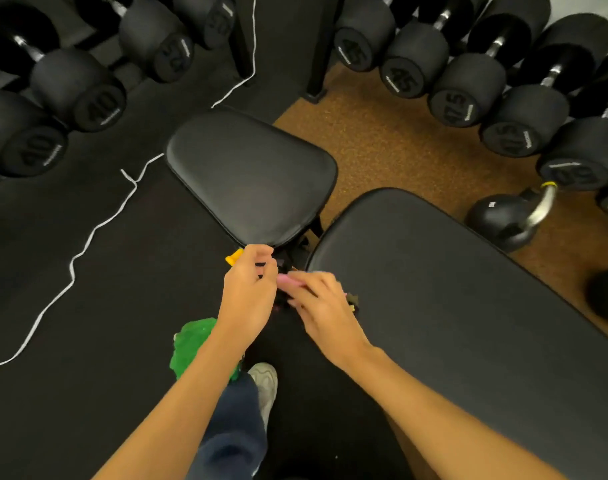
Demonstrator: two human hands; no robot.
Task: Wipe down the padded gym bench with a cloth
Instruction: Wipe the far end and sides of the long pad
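The bench has two black padded parts: a seat pad ahead and a long back pad at the right. Both hands meet at the gap between the pads. My left hand has curled fingers round a dark handle with a yellow tip that sticks out on its left side. My right hand, blurred, holds a small pink cloth at its fingertips, right next to the left thumb. The frame parts under the gap are mostly hidden by the hands.
A green crumpled thing lies on the black floor mat by my left forearm, near my shoe. Dumbbell racks line the far side. A kettlebell stands right of the back pad. A white cord trails across the mat.
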